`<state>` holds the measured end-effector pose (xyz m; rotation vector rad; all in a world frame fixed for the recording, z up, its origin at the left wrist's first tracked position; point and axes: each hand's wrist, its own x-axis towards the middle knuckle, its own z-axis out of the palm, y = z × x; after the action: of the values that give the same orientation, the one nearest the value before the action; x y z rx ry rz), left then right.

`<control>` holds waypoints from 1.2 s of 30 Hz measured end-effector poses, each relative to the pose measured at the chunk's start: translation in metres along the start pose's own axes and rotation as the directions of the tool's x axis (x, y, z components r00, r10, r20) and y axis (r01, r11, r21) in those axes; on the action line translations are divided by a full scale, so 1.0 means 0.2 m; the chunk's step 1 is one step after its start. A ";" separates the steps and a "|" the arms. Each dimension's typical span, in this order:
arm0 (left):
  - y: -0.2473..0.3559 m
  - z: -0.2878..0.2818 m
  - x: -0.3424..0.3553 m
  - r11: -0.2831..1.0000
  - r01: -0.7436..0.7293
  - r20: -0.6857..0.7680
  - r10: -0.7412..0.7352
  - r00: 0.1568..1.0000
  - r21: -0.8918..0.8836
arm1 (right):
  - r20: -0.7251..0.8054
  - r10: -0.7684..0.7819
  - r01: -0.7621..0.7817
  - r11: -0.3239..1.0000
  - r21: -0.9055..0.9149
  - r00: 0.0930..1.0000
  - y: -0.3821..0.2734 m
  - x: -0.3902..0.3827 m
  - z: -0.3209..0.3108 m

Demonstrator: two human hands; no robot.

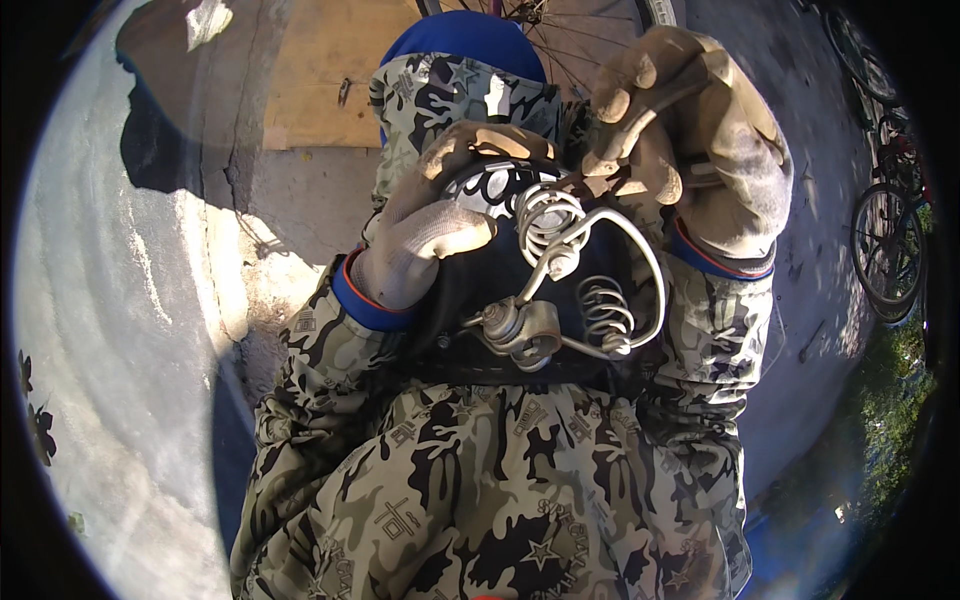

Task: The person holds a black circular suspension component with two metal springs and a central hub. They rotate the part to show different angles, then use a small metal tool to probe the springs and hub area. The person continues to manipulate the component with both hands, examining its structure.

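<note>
A black bicycle saddle [470, 270] lies upside down on my lap, its underside facing up. Pale metal coil springs [548, 222], a bent wire frame [655, 270] and a seat clamp [515, 325] with a bolt and nut stand out from it. My left hand [430, 225], in a light work glove, is closed round the saddle's far left edge, thumb on the underside. Gloved too, my right hand [690, 140] is closed on a rusty metal tool [592, 186], whose tip is beside the far coil spring. Most of the tool is hidden by the fingers.
Beyond my knee, a spoked bicycle wheel [570, 45] is partly in view. A sheet of tan board [320, 80] lies on the concrete floor [130, 330]. Several bicycles [890, 240] stand at the far right, near green plants [885, 420].
</note>
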<state>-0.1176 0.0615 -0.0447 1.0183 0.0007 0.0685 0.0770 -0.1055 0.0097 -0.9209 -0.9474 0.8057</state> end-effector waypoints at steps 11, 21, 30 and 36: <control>-0.02 -0.03 -0.06 0.995 -0.034 -0.059 0.040 0.997 0.097 | -0.078 0.185 -0.190 0.980 -0.059 0.980 -0.07 0.02 0.03; -0.02 -0.01 -0.05 0.985 -0.052 -0.047 0.060 0.997 0.167 | -0.563 -0.018 0.005 1.000 -0.025 0.826 -0.07 -0.34 0.22; -0.03 -0.04 -0.09 0.956 -0.079 -0.064 0.101 0.993 0.283 | -0.707 -0.188 0.176 0.980 -0.090 0.682 -0.01 -0.39 0.35; -0.05 -0.04 -0.12 0.905 -0.143 -0.044 0.175 0.984 0.401 | -0.693 -0.114 0.170 0.985 0.012 0.712 -0.01 -0.42 0.33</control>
<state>-0.1412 0.0628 -0.0581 1.4218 0.0035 0.2674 -0.0132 -0.1606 0.0048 -0.9643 -0.3105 0.2995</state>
